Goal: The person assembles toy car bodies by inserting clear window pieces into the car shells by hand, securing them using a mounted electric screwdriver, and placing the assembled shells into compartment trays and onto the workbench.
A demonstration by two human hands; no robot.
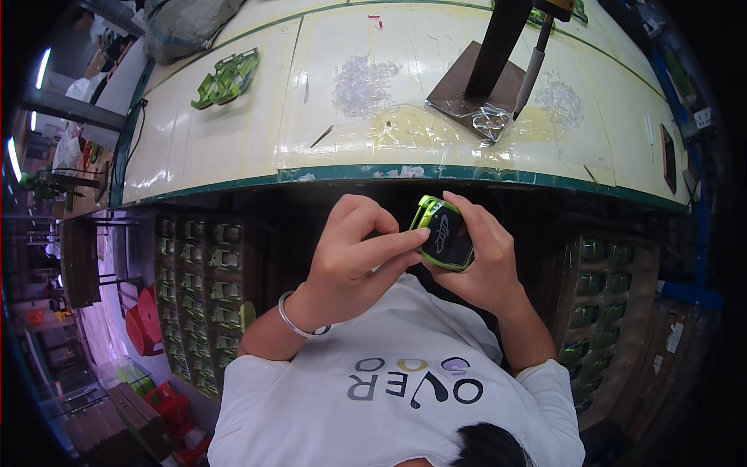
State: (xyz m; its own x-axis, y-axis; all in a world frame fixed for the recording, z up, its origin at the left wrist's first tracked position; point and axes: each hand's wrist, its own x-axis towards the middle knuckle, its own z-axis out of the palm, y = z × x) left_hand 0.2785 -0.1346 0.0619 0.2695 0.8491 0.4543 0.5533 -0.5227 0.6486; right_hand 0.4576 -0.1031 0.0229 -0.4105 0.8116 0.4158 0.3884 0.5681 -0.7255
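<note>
In front of my chest, just below the table edge, is a green plastic housing with a dark panel inside its frame and a pale mark on it. My right hand grips it along the right side, fingers over the top edge and thumb below. From the left, my left hand reaches in with two fingers brought together at the housing's left edge, one fingertip on the rim of the panel. Its other fingers are curled. Whether a small piece sits between those fingertips is hidden.
On the white table lies a green skeletal plastic part. A dark metal stand carries a hanging pen-shaped tool. Clear scraps are scattered nearby. Trays of green parts flank me left and right.
</note>
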